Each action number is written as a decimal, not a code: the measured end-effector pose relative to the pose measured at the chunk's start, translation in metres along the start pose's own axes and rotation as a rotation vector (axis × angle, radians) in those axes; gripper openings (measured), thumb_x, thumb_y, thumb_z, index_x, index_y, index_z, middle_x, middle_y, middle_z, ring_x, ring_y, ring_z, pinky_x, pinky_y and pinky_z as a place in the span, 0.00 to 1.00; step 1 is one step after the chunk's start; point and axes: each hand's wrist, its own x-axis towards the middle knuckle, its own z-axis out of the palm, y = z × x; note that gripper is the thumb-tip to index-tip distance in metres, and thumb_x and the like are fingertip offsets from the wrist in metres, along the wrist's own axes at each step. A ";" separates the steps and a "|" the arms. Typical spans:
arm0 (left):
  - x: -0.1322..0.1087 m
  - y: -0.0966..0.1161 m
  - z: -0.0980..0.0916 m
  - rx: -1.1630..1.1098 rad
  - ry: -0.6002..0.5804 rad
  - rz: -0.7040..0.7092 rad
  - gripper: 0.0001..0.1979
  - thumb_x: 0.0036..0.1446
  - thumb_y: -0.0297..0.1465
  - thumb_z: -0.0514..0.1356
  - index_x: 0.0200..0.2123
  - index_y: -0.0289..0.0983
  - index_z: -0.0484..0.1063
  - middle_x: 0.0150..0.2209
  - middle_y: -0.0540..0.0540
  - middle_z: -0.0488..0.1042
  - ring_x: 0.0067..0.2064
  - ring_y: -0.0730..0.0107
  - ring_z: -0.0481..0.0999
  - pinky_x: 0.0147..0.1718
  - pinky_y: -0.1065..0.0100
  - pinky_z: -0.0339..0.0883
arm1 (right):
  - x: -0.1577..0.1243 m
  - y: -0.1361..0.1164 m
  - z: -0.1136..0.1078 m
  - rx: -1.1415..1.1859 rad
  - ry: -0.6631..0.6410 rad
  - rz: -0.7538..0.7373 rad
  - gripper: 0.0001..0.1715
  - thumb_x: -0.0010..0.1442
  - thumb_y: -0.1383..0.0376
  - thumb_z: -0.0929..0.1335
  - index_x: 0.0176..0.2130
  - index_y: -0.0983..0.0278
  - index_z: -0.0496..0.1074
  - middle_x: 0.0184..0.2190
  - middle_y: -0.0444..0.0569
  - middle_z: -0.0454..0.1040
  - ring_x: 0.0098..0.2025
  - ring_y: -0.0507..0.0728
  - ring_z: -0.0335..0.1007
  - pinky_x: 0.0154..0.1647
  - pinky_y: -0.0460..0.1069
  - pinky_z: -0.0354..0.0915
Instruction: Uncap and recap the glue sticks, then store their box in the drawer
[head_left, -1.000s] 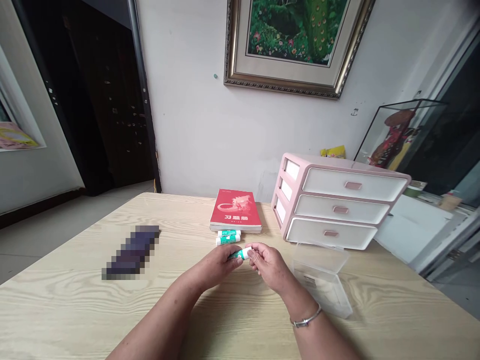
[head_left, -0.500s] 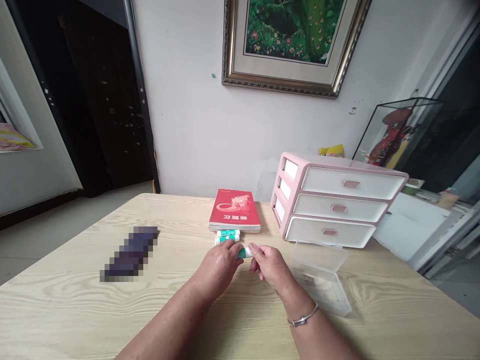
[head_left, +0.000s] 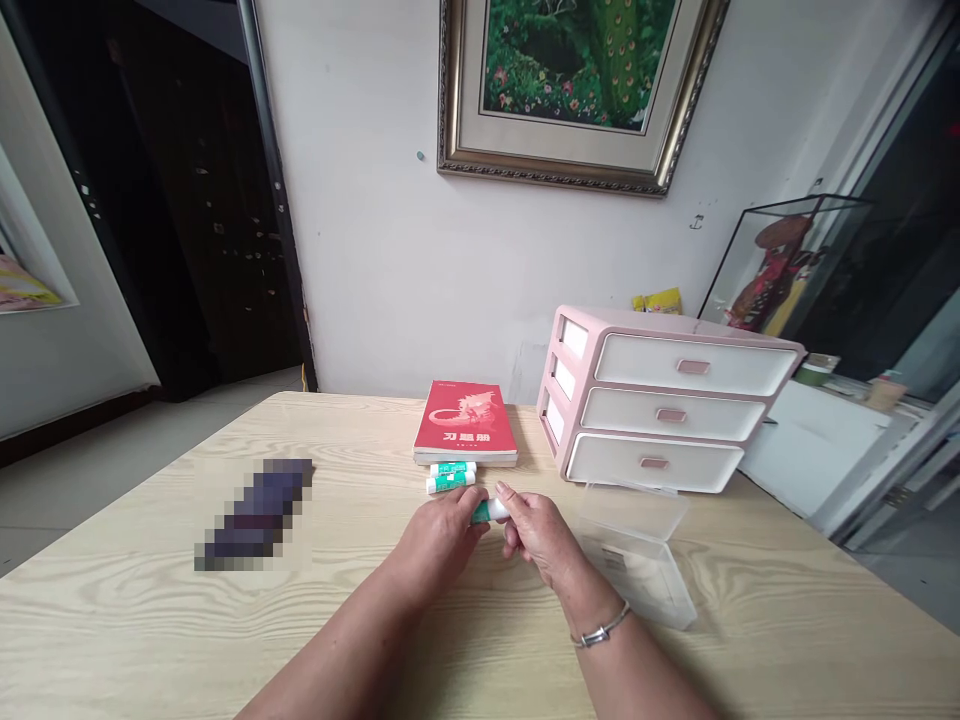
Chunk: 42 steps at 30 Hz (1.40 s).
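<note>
Between my hands is a green-and-white glue stick [head_left: 484,511], lying roughly level above the table. My left hand [head_left: 441,528] is closed around its green body and hides the left end. My right hand [head_left: 538,530] pinches the white end with thumb and fingers. Just beyond my left hand, two more tubes of the same look lie side by side: the nearer glue stick [head_left: 450,483] and the farther glue stick [head_left: 453,468], against the front of a red book [head_left: 466,420].
To the right of my right hand stands an open clear plastic box [head_left: 660,590], its lid tilted back. A pink-and-white drawer unit [head_left: 671,415] is behind it. A blurred dark item [head_left: 255,515] lies on the wooden table [head_left: 150,620] at left.
My hands have drawn slightly away from the two lying glue sticks, so the nearer one shows more fully. The grip on the held glue stick looks the same. The view has shifted slightly.
</note>
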 end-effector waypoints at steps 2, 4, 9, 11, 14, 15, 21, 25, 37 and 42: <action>0.000 -0.001 -0.001 -0.172 -0.033 -0.055 0.16 0.60 0.31 0.56 0.51 0.42 0.66 0.41 0.45 0.76 0.41 0.60 0.75 0.38 0.66 0.63 | -0.002 0.000 0.000 -0.030 0.011 -0.084 0.32 0.59 0.40 0.63 0.24 0.64 0.68 0.09 0.41 0.62 0.13 0.50 0.61 0.14 0.44 0.49; 0.000 0.000 -0.004 -0.334 -0.025 -0.115 0.15 0.59 0.35 0.57 0.49 0.40 0.68 0.40 0.46 0.76 0.40 0.61 0.74 0.38 0.66 0.62 | -0.004 -0.002 -0.001 -0.021 0.033 -0.163 0.33 0.62 0.40 0.60 0.25 0.64 0.68 0.10 0.41 0.63 0.14 0.50 0.60 0.17 0.45 0.53; 0.002 0.004 -0.019 -0.686 0.037 -0.330 0.25 0.59 0.53 0.52 0.27 0.37 0.67 0.23 0.51 0.66 0.26 0.70 0.64 0.27 0.69 0.57 | -0.006 -0.007 -0.008 0.018 0.184 -0.320 0.30 0.64 0.42 0.59 0.29 0.62 0.68 0.12 0.40 0.63 0.17 0.52 0.63 0.23 0.46 0.60; 0.002 0.006 -0.024 -0.735 0.071 -0.408 0.28 0.58 0.56 0.50 0.21 0.38 0.60 0.17 0.53 0.60 0.23 0.73 0.58 0.24 0.69 0.53 | -0.005 -0.007 -0.010 0.011 0.205 -0.347 0.29 0.64 0.43 0.59 0.28 0.62 0.67 0.12 0.40 0.63 0.17 0.52 0.63 0.23 0.46 0.60; 0.002 0.007 -0.028 -0.758 0.117 -0.458 0.29 0.58 0.56 0.50 0.17 0.39 0.56 0.14 0.53 0.57 0.21 0.74 0.56 0.24 0.68 0.51 | -0.003 -0.004 -0.010 -0.032 0.200 -0.343 0.28 0.65 0.43 0.59 0.28 0.62 0.66 0.13 0.39 0.62 0.17 0.52 0.63 0.23 0.46 0.59; 0.002 0.007 -0.028 -0.776 0.129 -0.470 0.29 0.58 0.55 0.50 0.16 0.39 0.56 0.14 0.53 0.57 0.20 0.74 0.55 0.24 0.68 0.51 | -0.003 -0.003 -0.009 -0.049 0.200 -0.341 0.28 0.65 0.43 0.59 0.28 0.62 0.66 0.13 0.39 0.62 0.17 0.52 0.63 0.22 0.46 0.59; 0.001 -0.001 -0.020 -0.919 0.196 -0.475 0.27 0.60 0.48 0.48 0.14 0.39 0.56 0.11 0.53 0.55 0.19 0.73 0.55 0.23 0.68 0.51 | -0.007 -0.001 -0.005 -0.076 0.152 -0.363 0.27 0.66 0.46 0.60 0.28 0.62 0.67 0.13 0.38 0.62 0.18 0.51 0.62 0.23 0.45 0.58; 0.002 -0.005 -0.012 -0.960 0.193 -0.418 0.26 0.60 0.45 0.48 0.13 0.39 0.56 0.11 0.53 0.55 0.18 0.73 0.55 0.22 0.68 0.51 | -0.015 -0.005 0.004 -0.136 0.045 -0.494 0.21 0.67 0.51 0.62 0.32 0.63 0.70 0.20 0.41 0.66 0.24 0.50 0.62 0.26 0.45 0.59; -0.002 0.008 0.000 -1.396 0.039 -0.240 0.22 0.62 0.50 0.53 0.32 0.37 0.70 0.29 0.50 0.69 0.28 0.73 0.67 0.29 0.71 0.62 | -0.035 -0.016 0.031 -0.250 0.074 -0.808 0.17 0.67 0.61 0.65 0.54 0.56 0.69 0.52 0.52 0.70 0.53 0.59 0.67 0.55 0.57 0.66; -0.006 0.006 -0.006 -1.238 -0.133 -0.046 0.29 0.65 0.52 0.44 0.51 0.37 0.71 0.45 0.40 0.74 0.47 0.58 0.71 0.43 0.61 0.67 | -0.052 -0.025 0.015 -0.338 0.124 -0.798 0.22 0.68 0.64 0.63 0.60 0.57 0.61 0.56 0.53 0.68 0.58 0.60 0.65 0.57 0.58 0.65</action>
